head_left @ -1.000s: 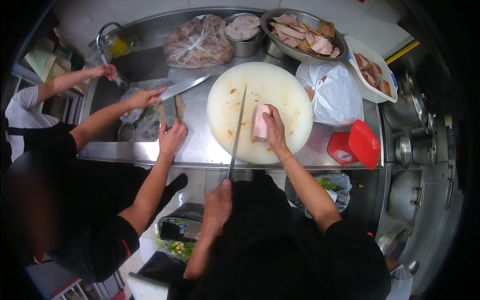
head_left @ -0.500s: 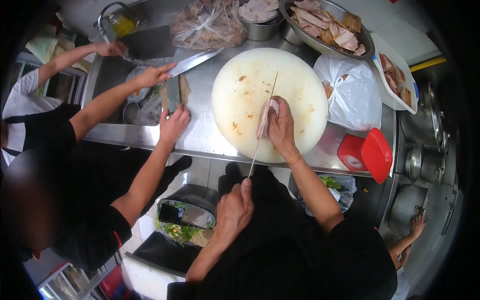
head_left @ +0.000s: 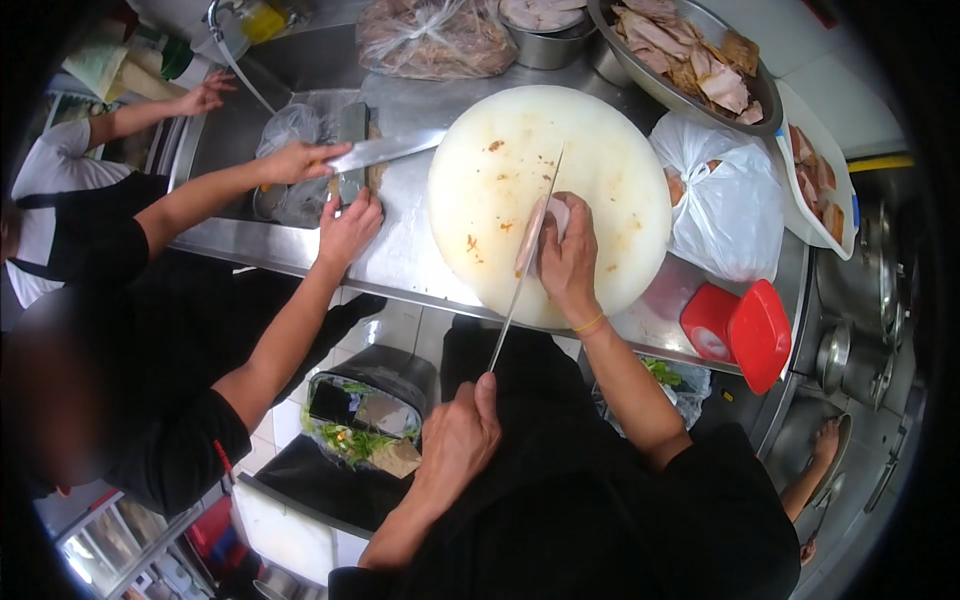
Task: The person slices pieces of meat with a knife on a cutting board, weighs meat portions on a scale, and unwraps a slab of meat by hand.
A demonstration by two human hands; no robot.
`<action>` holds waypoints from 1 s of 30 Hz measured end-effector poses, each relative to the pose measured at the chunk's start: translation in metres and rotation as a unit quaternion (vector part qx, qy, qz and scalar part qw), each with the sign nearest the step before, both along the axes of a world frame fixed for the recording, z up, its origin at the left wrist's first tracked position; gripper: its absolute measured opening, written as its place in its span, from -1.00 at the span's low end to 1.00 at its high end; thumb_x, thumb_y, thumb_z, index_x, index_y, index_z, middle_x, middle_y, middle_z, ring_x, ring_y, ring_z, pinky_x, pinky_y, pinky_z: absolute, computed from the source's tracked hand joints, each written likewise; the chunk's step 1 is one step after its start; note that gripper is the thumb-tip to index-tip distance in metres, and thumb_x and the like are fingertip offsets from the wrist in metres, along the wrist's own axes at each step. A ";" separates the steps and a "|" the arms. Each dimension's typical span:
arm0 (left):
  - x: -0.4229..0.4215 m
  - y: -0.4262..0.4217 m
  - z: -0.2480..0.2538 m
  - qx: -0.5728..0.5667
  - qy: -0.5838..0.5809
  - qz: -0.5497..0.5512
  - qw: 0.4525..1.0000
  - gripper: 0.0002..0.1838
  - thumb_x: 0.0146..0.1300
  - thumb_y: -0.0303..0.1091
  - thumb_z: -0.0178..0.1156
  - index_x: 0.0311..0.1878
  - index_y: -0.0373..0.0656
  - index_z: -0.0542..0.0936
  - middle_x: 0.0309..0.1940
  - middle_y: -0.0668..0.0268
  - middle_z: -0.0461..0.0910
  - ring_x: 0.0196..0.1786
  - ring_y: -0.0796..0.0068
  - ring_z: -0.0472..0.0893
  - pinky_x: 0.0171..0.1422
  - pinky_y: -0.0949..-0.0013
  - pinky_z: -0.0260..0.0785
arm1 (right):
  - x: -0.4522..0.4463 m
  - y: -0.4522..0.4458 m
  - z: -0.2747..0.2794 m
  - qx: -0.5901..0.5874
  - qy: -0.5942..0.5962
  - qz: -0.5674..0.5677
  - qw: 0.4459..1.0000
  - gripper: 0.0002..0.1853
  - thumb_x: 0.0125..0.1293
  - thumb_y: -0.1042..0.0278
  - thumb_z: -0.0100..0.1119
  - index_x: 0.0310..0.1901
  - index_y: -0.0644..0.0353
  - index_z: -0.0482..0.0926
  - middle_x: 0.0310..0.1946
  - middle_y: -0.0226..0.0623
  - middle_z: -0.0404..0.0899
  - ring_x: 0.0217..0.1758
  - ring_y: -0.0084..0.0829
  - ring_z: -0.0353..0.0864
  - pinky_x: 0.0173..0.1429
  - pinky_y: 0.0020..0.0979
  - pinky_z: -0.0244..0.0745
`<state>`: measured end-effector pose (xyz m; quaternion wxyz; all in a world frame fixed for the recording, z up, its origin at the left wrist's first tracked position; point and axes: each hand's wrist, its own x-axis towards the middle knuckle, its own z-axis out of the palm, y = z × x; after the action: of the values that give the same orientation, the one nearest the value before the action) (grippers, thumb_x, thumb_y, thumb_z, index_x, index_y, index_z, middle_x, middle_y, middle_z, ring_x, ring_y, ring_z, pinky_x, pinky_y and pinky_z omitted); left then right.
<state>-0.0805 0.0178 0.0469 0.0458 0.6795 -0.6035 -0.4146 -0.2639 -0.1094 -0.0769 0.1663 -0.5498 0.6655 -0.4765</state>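
My left hand [head_left: 461, 432] is closed round the handle end of a long thin-bladed knife [head_left: 507, 330], most of the handle hidden in the fist. The blade points away from me over a round white cutting board [head_left: 470, 150] and crosses a piece of pale pink meat [head_left: 556, 212]. My right hand [head_left: 569, 255] grips that meat close beside the blade, thumb on the near side and fingers curled over it. How deep the blade sits in the meat I cannot tell. Brown scraps dot the board.
At left a co-worker's hands [head_left: 348, 232] hold a broad knife [head_left: 390, 148] across a sharpening stone [head_left: 353, 122]. Another person's hand [head_left: 205, 95] is by the sink. A white bag [head_left: 735, 215], a metal bowl of meat [head_left: 775, 100] and a red container [head_left: 762, 335] stand right.
The whole view has shifted slightly. My hands keep nearly the same pose on knife and meat. The co-worker's knife has moved across the stone; the hand by the sink has opened.
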 end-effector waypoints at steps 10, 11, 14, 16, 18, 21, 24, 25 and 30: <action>-0.017 -0.027 -0.020 -0.020 -0.002 -0.009 1.000 -0.40 0.62 0.02 -0.17 -0.36 -0.28 0.58 -0.51 -0.28 0.59 -0.34 -0.47 0.59 -0.19 -0.31 0.44 | -0.002 -0.002 0.000 0.020 0.003 0.003 1.000 -0.69 0.39 0.49 0.11 0.13 0.34 0.42 -0.01 0.05 0.54 0.08 0.09 0.53 0.17 -0.05 0.43; -0.020 -0.030 -0.023 -0.018 -0.004 -0.009 1.000 -0.40 0.62 0.02 -0.17 -0.36 -0.28 0.58 -0.50 -0.29 0.59 -0.33 -0.47 0.59 -0.19 -0.31 0.45 | -0.002 -0.002 0.002 0.022 0.003 0.003 1.000 -0.69 0.39 0.48 0.10 0.13 0.34 0.42 -0.01 0.05 0.54 0.08 0.09 0.53 0.17 -0.05 0.43; -0.025 -0.038 -0.031 -0.015 -0.004 -0.004 1.000 -0.38 0.62 0.03 -0.17 -0.38 -0.28 0.59 -0.48 -0.31 0.60 -0.31 -0.47 0.60 -0.18 -0.30 0.46 | -0.001 -0.002 0.003 0.028 0.001 0.007 1.000 -0.69 0.40 0.45 0.10 0.12 0.34 0.43 -0.01 0.06 0.54 0.07 0.09 0.53 0.17 -0.05 0.42; -0.028 -0.044 -0.036 -0.021 0.005 -0.003 1.000 -0.38 0.62 0.03 -0.17 -0.39 -0.29 0.60 -0.47 -0.31 0.60 -0.30 -0.47 0.60 -0.17 -0.30 0.47 | -0.002 -0.002 0.002 0.023 0.000 0.006 1.000 -0.69 0.41 0.43 0.09 0.12 0.34 0.43 -0.01 0.06 0.54 0.06 0.09 0.52 0.17 -0.04 0.42; -0.032 -0.047 -0.042 -0.036 0.001 0.000 0.999 -0.37 0.62 0.03 -0.17 -0.39 -0.29 0.62 -0.47 -0.31 0.60 -0.30 -0.45 0.61 -0.16 -0.29 0.48 | -0.002 -0.002 -0.001 0.014 0.001 0.003 1.000 -0.68 0.41 0.41 0.08 0.13 0.35 0.43 -0.01 0.07 0.53 0.06 0.10 0.52 0.17 -0.04 0.42; -0.037 -0.058 -0.046 -0.044 0.011 0.000 0.999 -0.36 0.61 0.02 -0.16 -0.38 -0.31 0.65 -0.46 -0.30 0.61 -0.30 -0.42 0.62 -0.13 -0.25 0.50 | -0.003 0.000 0.002 0.035 -0.007 0.011 0.999 -0.67 0.42 0.38 0.07 0.14 0.35 0.43 0.00 0.08 0.53 0.07 0.11 0.52 0.18 -0.02 0.41; -0.040 -0.065 -0.059 -0.056 0.008 -0.011 0.998 -0.35 0.60 0.03 -0.15 -0.38 -0.33 0.67 -0.45 -0.28 0.63 -0.29 -0.39 0.64 -0.11 -0.22 0.52 | -0.003 0.000 0.003 0.037 -0.011 0.013 0.999 -0.67 0.42 0.36 0.06 0.14 0.35 0.43 0.01 0.09 0.53 0.08 0.12 0.52 0.18 -0.01 0.41; -0.040 -0.066 -0.064 -0.061 0.002 -0.016 0.998 -0.34 0.60 0.03 -0.14 -0.38 -0.33 0.67 -0.45 -0.28 0.63 -0.29 -0.38 0.65 -0.10 -0.21 0.52 | -0.004 -0.001 0.003 0.038 -0.010 0.013 0.999 -0.66 0.42 0.36 0.05 0.14 0.35 0.43 0.01 0.09 0.54 0.08 0.12 0.52 0.19 -0.01 0.41; -0.041 -0.065 -0.065 -0.041 0.010 0.011 0.999 -0.32 0.62 0.01 -0.19 -0.41 -0.34 0.68 -0.45 -0.33 0.58 -0.23 -0.46 0.58 -0.02 -0.29 0.41 | -0.003 -0.002 -0.004 0.031 0.013 -0.001 0.999 -0.66 0.42 0.35 0.04 0.14 0.36 0.44 0.01 0.09 0.54 0.08 0.12 0.53 0.20 -0.03 0.42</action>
<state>-0.1219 -0.0468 -0.0179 0.0845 0.6797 -0.6120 -0.3954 -0.2674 -0.1113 -0.0812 0.1745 -0.5502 0.6826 -0.4483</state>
